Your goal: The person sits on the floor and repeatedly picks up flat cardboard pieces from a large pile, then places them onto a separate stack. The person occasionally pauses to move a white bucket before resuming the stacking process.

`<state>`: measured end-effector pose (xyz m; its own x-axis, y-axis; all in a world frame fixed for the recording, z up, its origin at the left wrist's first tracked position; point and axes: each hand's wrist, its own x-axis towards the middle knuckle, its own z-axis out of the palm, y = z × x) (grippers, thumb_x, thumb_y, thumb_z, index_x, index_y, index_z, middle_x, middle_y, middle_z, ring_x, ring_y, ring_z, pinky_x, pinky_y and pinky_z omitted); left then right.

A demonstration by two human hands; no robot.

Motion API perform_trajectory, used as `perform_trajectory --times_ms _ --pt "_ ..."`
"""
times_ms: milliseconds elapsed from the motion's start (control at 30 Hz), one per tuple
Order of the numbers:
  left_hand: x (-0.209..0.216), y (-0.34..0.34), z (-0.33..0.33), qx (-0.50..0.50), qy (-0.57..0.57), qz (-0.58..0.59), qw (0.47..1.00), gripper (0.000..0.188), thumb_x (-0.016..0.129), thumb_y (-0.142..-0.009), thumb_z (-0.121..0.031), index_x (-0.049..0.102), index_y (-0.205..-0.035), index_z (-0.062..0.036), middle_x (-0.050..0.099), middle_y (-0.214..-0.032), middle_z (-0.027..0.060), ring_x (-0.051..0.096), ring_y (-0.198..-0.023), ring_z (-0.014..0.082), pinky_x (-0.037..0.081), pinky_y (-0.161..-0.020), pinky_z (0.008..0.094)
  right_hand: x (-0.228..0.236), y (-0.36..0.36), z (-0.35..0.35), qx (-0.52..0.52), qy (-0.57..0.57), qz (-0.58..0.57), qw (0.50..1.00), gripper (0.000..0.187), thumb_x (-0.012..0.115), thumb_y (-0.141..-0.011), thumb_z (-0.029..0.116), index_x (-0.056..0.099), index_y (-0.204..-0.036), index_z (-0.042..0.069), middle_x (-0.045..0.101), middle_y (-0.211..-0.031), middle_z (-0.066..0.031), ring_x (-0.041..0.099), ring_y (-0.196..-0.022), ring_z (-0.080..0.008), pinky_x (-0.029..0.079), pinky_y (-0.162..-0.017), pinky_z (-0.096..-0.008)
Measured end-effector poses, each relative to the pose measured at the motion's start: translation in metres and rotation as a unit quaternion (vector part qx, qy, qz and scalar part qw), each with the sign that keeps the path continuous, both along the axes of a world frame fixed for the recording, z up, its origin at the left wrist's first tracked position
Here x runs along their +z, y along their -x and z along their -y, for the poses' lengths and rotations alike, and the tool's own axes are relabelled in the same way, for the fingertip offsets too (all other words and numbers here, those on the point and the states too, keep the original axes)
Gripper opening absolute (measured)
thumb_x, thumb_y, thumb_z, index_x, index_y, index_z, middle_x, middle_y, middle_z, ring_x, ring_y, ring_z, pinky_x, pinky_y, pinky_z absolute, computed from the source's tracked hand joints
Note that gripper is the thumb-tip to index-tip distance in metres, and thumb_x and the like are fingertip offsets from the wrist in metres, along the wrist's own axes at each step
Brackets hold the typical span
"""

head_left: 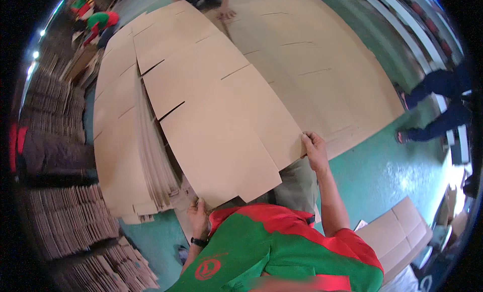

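A large slotted brown cardboard sheet stretches away from my body, its near edge close to my waist. Pinched in my left hand, which wears a dark wristband, is its near left corner. My right hand grips the near right corner, thumb on top and the fingers partly hidden beneath. To the left, under the sheet's long edge, stands a stack of flat cardboard. More cardboard sheets lie on the right, partly covered by the held one.
Beyond the sheet's far end, another person's hand rests near the cardboard. Bundles of folded cardboard line the left side. A person in dark trousers is at the right, and a folded carton lies on the green floor.
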<state>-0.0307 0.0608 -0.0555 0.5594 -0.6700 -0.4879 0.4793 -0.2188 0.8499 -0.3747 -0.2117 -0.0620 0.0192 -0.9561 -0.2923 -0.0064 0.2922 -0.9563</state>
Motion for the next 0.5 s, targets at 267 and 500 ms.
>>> perform_trajectory --times_ms 267,500 --pt "-0.050 0.016 0.097 -0.224 -0.102 0.073 0.967 0.021 0.053 -0.098 -0.015 0.052 -0.116 -0.0046 0.052 -0.080 0.0006 0.062 -0.070 0.0153 0.059 -0.057 0.0329 -0.045 0.076 -0.001 -0.129 -0.132 -0.130 0.974 0.041 0.055 -0.090 0.021 0.061 -0.127 0.004 0.066 -0.079 -0.0086 0.059 -0.056 -0.0177 0.048 -0.048 -0.0336" --pt "-0.121 0.056 0.205 -0.342 -0.073 0.050 0.935 0.020 0.053 -0.100 -0.019 0.055 -0.114 -0.0042 0.065 -0.102 0.0083 0.062 -0.073 0.0171 0.054 -0.061 0.0297 -0.056 0.134 0.025 -0.270 -0.088 0.053 0.957 0.045 0.058 -0.089 0.012 0.056 -0.132 -0.001 0.066 -0.098 -0.0163 0.065 -0.066 -0.0220 0.055 -0.051 -0.0346"
